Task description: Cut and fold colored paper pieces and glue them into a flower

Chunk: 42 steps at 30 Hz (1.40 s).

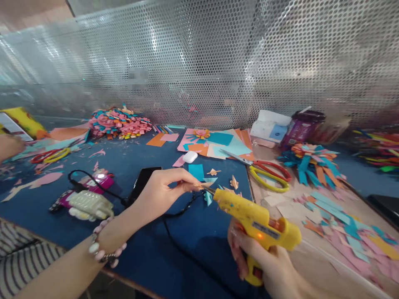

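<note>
With the right hand (268, 265) clamped on the glue gun (258, 224), its hot nozzle could burn the left hand (162, 189) pinching a paper scrap (208, 192) at its tip.

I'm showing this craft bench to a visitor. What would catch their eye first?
Front and centre, the right hand grips a yellow glue gun, its nozzle meeting a small paper piece pinched by the left hand. Behind, a heap of paper flowers sits by the mesh wall, and red-and-yellow scissors lie to the right.
</note>
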{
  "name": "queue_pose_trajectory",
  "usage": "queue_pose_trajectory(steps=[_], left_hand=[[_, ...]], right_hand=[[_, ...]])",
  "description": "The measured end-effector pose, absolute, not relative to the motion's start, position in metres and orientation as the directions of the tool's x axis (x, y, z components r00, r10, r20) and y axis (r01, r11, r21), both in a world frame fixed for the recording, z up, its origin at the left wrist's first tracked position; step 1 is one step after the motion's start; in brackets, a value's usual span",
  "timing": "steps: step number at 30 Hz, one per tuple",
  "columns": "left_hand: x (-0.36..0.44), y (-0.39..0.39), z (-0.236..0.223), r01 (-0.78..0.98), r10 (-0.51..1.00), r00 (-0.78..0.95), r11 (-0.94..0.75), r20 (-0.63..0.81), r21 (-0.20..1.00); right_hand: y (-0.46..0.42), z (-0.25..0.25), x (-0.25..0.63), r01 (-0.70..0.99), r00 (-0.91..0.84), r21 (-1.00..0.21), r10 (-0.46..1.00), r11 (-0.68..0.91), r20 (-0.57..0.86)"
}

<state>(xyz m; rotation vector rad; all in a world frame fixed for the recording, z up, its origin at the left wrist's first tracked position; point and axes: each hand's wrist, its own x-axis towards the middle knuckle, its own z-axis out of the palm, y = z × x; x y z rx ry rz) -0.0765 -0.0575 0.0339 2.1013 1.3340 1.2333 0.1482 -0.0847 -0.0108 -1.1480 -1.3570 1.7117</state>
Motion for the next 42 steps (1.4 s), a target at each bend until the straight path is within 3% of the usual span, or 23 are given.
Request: queue_pose_trajectory(steps=[10,23,31,42], left_hand=[[-0.076,-0.056,0.033,0.539,0.882,0.164,-0.455,0.442,0.709],[-0.078,-0.055,0.030,0.544,0.829,0.188,-0.534,0.527,0.647],[-0.075,-0.056,0.026,0.597,0.705,0.220,-0.644,0.674,0.478],[-0.069,-0.057,0.022,0.717,0.637,0.227,-0.621,0.737,0.316]], right_hand=[[-0.084,-0.016,0.151,0.063,-0.416,-0.960,0.868,-0.271,-0.272],[-0.084,-0.015,0.150,0.081,-0.412,-0.966,0.874,-0.246,-0.257],[-0.085,-0.012,0.149,0.105,-0.385,-0.968,0.888,-0.227,-0.250],[-0.085,-0.011,0.147,0.149,-0.349,-0.956,0.891,-0.254,-0.292]])
